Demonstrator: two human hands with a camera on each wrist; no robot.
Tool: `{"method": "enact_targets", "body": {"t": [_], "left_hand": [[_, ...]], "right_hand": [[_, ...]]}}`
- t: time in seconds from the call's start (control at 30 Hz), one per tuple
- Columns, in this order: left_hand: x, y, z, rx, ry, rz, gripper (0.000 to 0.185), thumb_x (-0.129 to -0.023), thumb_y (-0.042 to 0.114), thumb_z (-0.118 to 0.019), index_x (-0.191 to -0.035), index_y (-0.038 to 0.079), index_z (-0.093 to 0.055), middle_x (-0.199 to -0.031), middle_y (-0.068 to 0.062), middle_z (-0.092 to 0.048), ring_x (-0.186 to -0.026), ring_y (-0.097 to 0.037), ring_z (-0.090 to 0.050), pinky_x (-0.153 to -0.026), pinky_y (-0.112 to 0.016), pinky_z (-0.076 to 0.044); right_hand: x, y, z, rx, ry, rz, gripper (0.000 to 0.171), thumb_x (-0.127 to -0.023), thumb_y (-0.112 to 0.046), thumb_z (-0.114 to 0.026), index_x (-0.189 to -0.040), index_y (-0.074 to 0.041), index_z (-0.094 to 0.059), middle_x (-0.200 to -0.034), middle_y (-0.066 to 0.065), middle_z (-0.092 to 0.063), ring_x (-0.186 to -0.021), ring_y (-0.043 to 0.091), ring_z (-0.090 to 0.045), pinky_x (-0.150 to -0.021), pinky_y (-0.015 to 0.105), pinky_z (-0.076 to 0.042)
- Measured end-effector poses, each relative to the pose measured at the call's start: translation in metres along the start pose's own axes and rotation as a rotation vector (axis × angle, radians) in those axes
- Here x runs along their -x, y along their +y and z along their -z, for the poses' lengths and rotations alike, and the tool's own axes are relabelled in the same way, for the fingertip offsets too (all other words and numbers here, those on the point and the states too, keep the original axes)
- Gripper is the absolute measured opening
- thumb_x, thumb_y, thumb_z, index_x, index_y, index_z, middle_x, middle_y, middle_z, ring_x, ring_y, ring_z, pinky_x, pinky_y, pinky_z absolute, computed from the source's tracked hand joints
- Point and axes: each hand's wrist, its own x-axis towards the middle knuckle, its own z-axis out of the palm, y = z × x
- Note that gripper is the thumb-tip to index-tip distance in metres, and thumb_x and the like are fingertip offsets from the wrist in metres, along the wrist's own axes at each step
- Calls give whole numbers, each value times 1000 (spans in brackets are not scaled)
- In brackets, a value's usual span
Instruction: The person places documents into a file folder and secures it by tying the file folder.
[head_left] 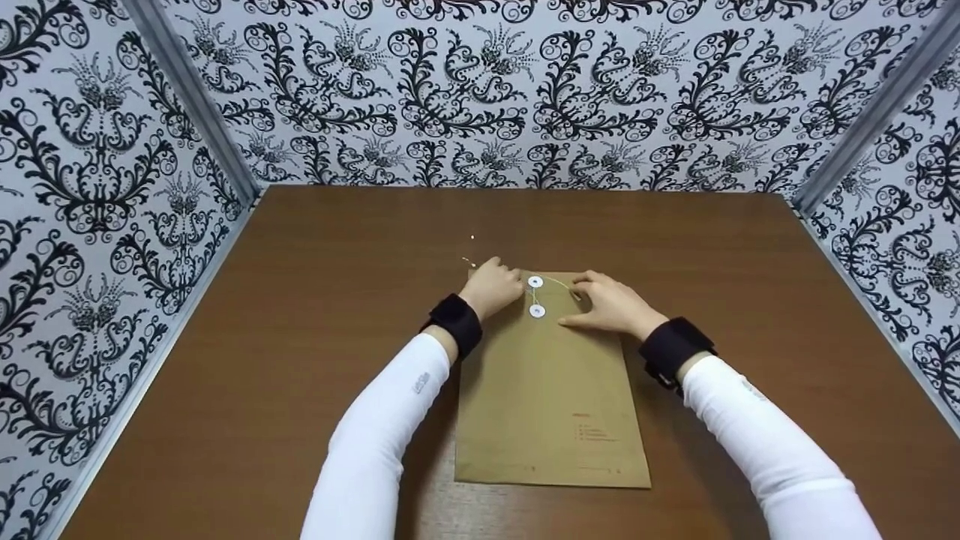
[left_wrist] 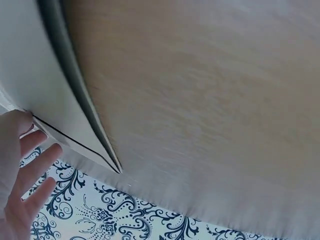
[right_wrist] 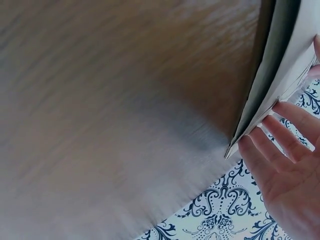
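A brown paper envelope [head_left: 551, 397] lies lengthwise on the wooden table [head_left: 300, 315]. Near its far end sit two white button discs, one [head_left: 535, 282] above the other [head_left: 537, 310]. A thin yellow string [head_left: 559, 283] curves from the upper disc toward my right hand [head_left: 611, 304], which rests flat on the envelope's far right corner. My left hand [head_left: 491, 286] rests on the far left corner beside the discs. In the wrist views both hands show straight fingers, left [left_wrist: 30, 170] and right [right_wrist: 287, 170], against the envelope's edge [right_wrist: 287, 55]. Whether either hand pinches the string is unclear.
A short bit of thread [head_left: 468, 261] and a tiny pale speck [head_left: 472, 238] lie just beyond my left hand. Patterned black-and-white walls [head_left: 525, 90] close the table on the left, far and right sides.
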Motion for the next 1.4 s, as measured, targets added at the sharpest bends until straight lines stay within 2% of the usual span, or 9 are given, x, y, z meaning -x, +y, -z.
{"method": "enact_targets", "body": {"t": [0.13, 0.23, 0.5, 0.63, 0.73, 0.93, 1.07, 1.23, 1.4], "left_hand": [[1, 0, -4, -20, 131, -27, 26, -92, 11, -59, -76, 19, -78, -82, 3, -77, -73, -14, -72, -73, -30, -52], [1, 1, -6, -17, 186, -42, 27, -89, 9, -63, -68, 21, -75, -73, 6, -75, -65, -12, -70, -65, -28, -51], [7, -2, -8, -55, 200, -108, 29, -87, 6, -65, -65, 23, -71, -66, 10, -72, -59, -7, -65, -58, -26, -51], [16, -9, -11, -62, 213, -177, 28, -86, 7, -65, -62, 22, -69, -65, 8, -72, -58, -8, -64, -55, -27, -51], [24, -13, -12, -95, 256, -235, 29, -85, 9, -66, -60, 23, -68, -65, 9, -71, -56, -7, -64, -52, -26, -50], [37, -15, -9, -175, 358, -306, 21, -88, 17, -65, -70, 26, -73, -71, 11, -72, -63, -7, -66, -58, -24, -49], [44, -12, -5, -156, 341, -348, 14, -91, 19, -65, -81, 21, -73, -79, 9, -74, -69, -8, -68, -65, -24, -53], [51, -10, -2, -112, 322, -395, 13, -92, 18, -65, -80, 19, -70, -81, 8, -75, -71, -8, -69, -69, -24, -55], [58, -3, 4, -107, 338, -431, 12, -93, 20, -65, -83, 18, -71, -82, 9, -75, -68, -6, -68, -72, -23, -53]], "right_hand": [[0, 0, 0, -8, 4, -2, 66, -84, -46, -80, -126, 3, -68, -139, 23, -61, -127, 41, -60, -106, 55, -50], [0, 1, 0, -11, 6, -2, 66, -84, -46, -80, -128, 3, -68, -139, 23, -61, -128, 41, -60, -107, 55, -50], [0, -1, -1, -11, -5, -14, 68, -85, -47, -78, -130, 3, -67, -142, 23, -59, -130, 43, -58, -108, 57, -49], [0, -1, -1, -7, -1, -14, 68, -85, -47, -79, -130, 3, -67, -142, 23, -59, -131, 43, -58, -108, 57, -48], [1, -1, 0, -1, -1, -10, 69, -85, -46, -79, -131, 4, -66, -142, 23, -59, -131, 43, -58, -110, 57, -48], [1, -2, 0, -3, -4, -6, 71, -85, -46, -79, -134, 4, -64, -141, 25, -59, -131, 44, -58, -110, 57, -48], [1, -2, 0, 1, -10, -9, 72, -85, -46, -79, -135, 3, -63, -143, 25, -58, -134, 46, -55, -112, 58, -46], [1, -2, 0, 4, -23, -18, 74, -85, -47, -79, -137, 3, -62, -145, 24, -57, -141, 49, -48, -117, 59, -41], [1, -1, 0, 5, -21, -20, 74, -85, -48, -78, -136, 4, -62, -145, 25, -57, -140, 49, -49, -117, 59, -40]]}}
